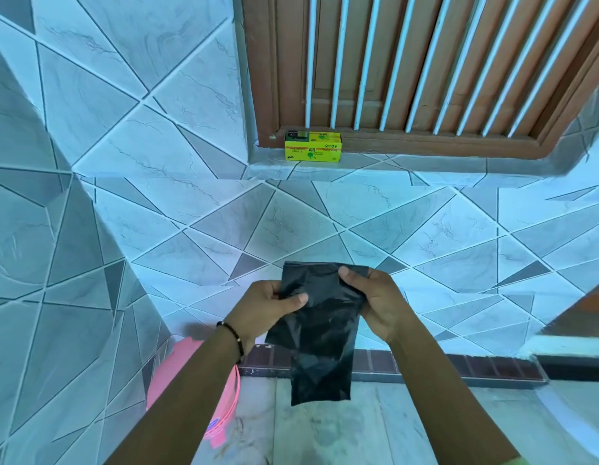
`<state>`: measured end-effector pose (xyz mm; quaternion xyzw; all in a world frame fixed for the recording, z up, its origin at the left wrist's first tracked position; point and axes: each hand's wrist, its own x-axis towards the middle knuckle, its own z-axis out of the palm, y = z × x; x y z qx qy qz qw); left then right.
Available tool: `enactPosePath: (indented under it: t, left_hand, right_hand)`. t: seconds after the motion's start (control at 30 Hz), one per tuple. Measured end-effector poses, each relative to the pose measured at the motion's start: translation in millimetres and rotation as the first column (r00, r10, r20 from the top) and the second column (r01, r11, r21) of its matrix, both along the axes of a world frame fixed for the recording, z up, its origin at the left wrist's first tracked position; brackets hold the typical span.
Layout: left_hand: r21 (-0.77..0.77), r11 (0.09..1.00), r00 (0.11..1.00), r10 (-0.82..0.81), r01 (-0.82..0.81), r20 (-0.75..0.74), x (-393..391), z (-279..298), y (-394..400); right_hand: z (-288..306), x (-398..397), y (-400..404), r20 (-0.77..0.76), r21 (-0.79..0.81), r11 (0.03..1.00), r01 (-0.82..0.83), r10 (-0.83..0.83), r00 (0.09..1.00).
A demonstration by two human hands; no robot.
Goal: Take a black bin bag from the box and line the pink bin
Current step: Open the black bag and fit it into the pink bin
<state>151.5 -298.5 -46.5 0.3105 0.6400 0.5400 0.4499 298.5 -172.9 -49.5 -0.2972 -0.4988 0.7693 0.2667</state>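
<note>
Pink bin (194,391) sat low at left on the floor, partly hidden under the left forearm; no liner seen in it, though its mouth was mostly out of view. Left hand (264,305) pinched the black bin bag (320,333) at its upper left edge, thumb pressed on the film. The bag hung folded flat between both hands, above the floor and just right of the bin. Right hand (375,302) gripped the bag's upper right corner. Yellow box (313,146) stood on the window ledge (425,164), well apart from the hands. Judged: bag taken out; opening it and lining the bin remained. Count: one bin, one bag, one box, two hands.
</note>
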Motion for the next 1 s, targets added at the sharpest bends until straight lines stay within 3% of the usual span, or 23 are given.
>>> enactPosePath:
  t: [0.07,0.2,0.4,0.67,0.7,0.77,0.83,0.87,0.9,0.93,1.0]
  left_hand:
    - [0.012,0.997,0.997,0.072,-0.072,0.005,2,-3,-1]
    - [0.064,0.975,0.975,0.209,-0.214,0.078,2,2,3]
    - [-0.076,0.996,0.991,0.048,-0.038,0.129,10,-1,-9]
    - [-0.080,0.995,0.984,0.072,-0.060,0.160,17,-7,-19]
    - [-0.067,0.995,0.985,0.086,-0.077,0.153,19,-8,-19]
    - [-0.042,0.991,0.983,0.132,-0.128,0.130,20,-9,-18]
    - [-0.019,0.985,0.980,0.170,-0.169,0.106,22,-9,-17]
    - [-0.010,0.983,0.978,0.183,-0.183,0.094,23,-8,-17]
    - [-0.001,0.981,0.977,0.194,-0.195,0.087,25,-7,-17]
    - [0.009,0.979,0.975,0.204,-0.205,0.084,27,-7,-16]
    - [0.024,0.974,0.972,0.223,-0.225,0.070,29,-7,-15]
  right_hand:
    - [3,2,2,-0.008,-0.027,0.999,-0.027,0.027,1.000]
    - [0,6,-8,0.187,0.072,0.983,-0.172,0.156,0.970]
    - [-4,4,-7,0.112,-0.048,0.998,0.042,-0.037,0.993]
    - [-2,14,-3,0.066,-0.208,0.969,0.137,-0.126,0.990]
    - [0,15,-4,0.108,-0.173,0.978,0.116,-0.099,0.989]
    - [3,14,-6,0.366,0.027,0.999,0.048,-0.054,0.929]
    - [4,13,-11,0.646,0.309,0.946,-0.093,-0.137,0.751]
    - [4,12,-15,0.715,0.427,0.887,-0.174,-0.214,0.666]
    - [6,12,-22,0.723,0.515,0.826,-0.231,-0.273,0.635]
    - [9,12,-30,0.684,0.585,0.772,-0.248,-0.306,0.662]
    - [15,11,-44,0.551,0.686,0.695,-0.215,-0.303,0.777]
